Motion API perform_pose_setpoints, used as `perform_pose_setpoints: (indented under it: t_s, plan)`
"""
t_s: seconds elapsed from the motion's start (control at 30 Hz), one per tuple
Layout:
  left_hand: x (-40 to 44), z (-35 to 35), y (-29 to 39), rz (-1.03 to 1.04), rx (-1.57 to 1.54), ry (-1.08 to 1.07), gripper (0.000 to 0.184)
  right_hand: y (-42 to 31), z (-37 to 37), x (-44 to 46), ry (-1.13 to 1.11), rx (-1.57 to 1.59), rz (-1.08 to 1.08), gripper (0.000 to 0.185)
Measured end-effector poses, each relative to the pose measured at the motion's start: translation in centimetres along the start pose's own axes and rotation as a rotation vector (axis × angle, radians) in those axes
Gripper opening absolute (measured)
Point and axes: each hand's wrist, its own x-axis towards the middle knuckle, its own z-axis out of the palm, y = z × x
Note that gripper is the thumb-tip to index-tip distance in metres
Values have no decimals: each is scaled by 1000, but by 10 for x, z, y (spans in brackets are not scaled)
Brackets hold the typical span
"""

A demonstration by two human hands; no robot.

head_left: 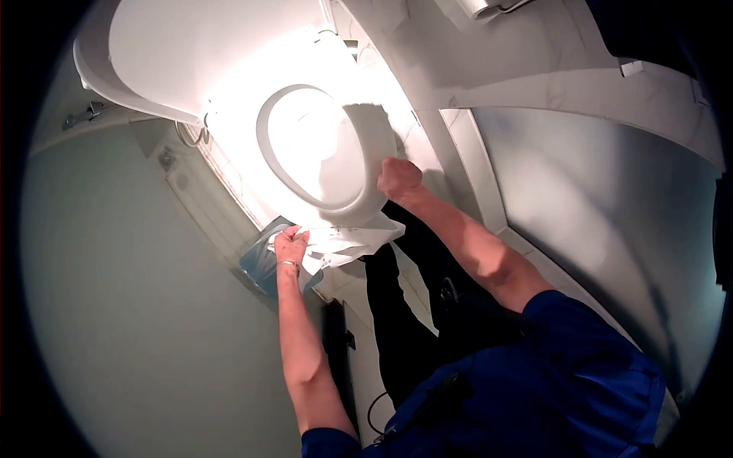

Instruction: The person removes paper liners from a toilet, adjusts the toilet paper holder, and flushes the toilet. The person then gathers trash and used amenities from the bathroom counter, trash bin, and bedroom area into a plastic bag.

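Observation:
The white toilet (372,145) with its open bowl is in front of me, brightly lit. My left hand (290,246), a thin bracelet at its wrist, is closed on the gathered edge of a white plastic bag (347,241). That bag spreads rightward below the front of the toilet. Beneath my left hand is a translucent blue-grey bin (262,259), partly hidden by the hand and bag. My right hand (399,179) is curled into a fist against the right side of the toilet rim. What it holds, if anything, is hidden.
A large white rounded fixture (164,53) fills the upper left. A metal fitting (82,116) shows beside it. Frosted panels stand at left (130,290) and right (573,183). My legs (405,305) in black trousers are close below the toilet.

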Motion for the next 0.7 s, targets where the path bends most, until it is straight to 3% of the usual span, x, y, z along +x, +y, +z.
perform_pose_setpoints:
  t_s: [0.13, 0.23, 0.27, 0.37, 0.43, 0.53, 0.6, 0.7]
  plan:
    - [-2, 0, 14, 34, 133, -19, 24, 2, 5, 0, 44, 36, -29, 18]
    - [-1, 9, 24, 24, 399, 193, 28, 6, 9, 2, 59, 66, -57, 21]
    - [-5, 15, 27, 0, 430, 286, 29, 11, 9, 1, 75, 145, -80, 20]
    - [-2, 17, 23, -39, 420, 264, 25, 31, 15, -2, 96, 400, -127, 19]
    - [-3, 17, 22, -7, 363, 260, 21, 44, 17, -6, 83, 599, -122, 20]
    - [0, 14, 7, 26, 125, 186, 19, 59, 19, -16, -28, 861, 73, 18]
    - [3, 14, -2, 95, -89, 120, 20, 66, 19, -21, -75, 811, 112, 17]
    - [5, 11, -6, 79, -169, 67, 17, 77, 20, -30, -89, 761, 98, 14]
